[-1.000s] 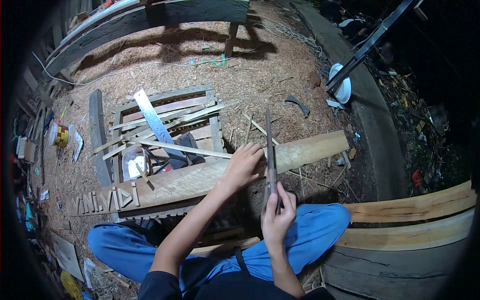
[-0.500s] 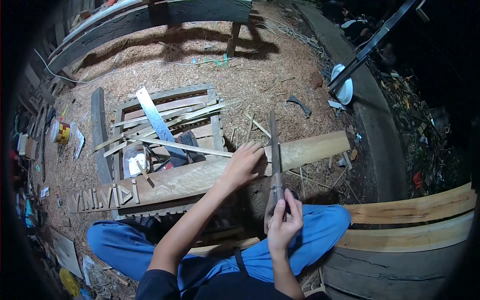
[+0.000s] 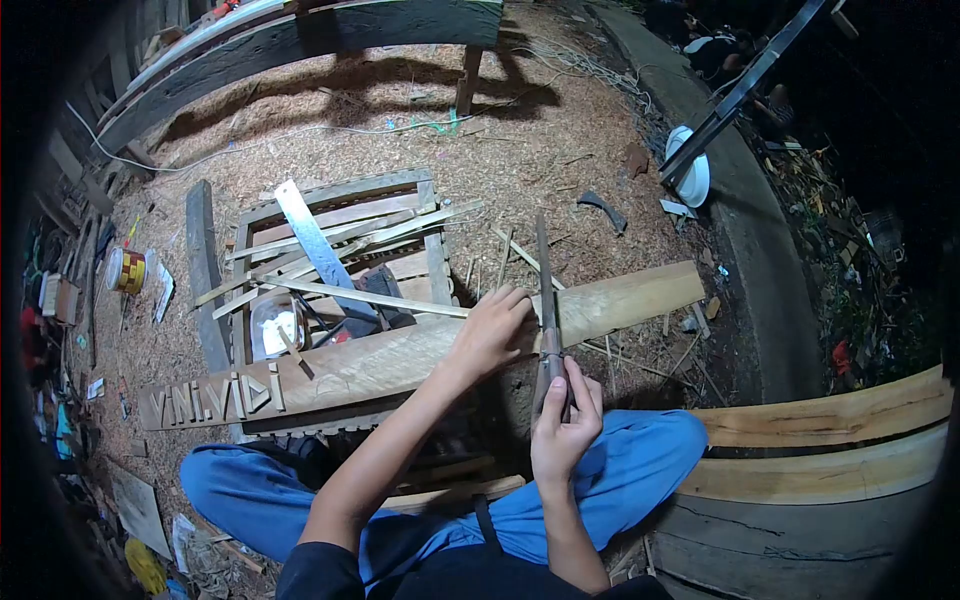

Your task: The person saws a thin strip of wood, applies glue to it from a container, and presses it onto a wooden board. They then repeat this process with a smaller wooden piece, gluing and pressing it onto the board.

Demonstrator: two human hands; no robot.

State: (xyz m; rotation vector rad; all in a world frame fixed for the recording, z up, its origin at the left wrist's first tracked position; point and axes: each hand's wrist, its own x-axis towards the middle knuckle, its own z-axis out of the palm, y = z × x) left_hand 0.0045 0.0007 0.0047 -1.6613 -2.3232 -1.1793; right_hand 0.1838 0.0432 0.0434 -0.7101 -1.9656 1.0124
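A long pale board (image 3: 390, 350) lies slantwise before me, with wooden letters reading "VINI.VIDI" (image 3: 215, 398) at its left end. My left hand (image 3: 495, 330) is closed and presses down on the board; whatever its fingers hold is too small to make out. Just right of it, a long narrow blade tool with a wooden handle (image 3: 551, 345) stands across the board, pointing away from me. My right hand (image 3: 567, 420) is wrapped round its handle, below the board's near edge.
Beyond the board, a slatted frame (image 3: 437, 265) bears thin strips, a metal rule (image 3: 312, 236) and a clear tub (image 3: 275, 325). A heavy bench (image 3: 400, 25) stands at the back. Planks (image 3: 830, 425) lie at the right. A person (image 3: 715, 50) is at the upper right.
The blade tool and my right hand have shifted slightly back and forth across the board. My left hand stays in place on the board.
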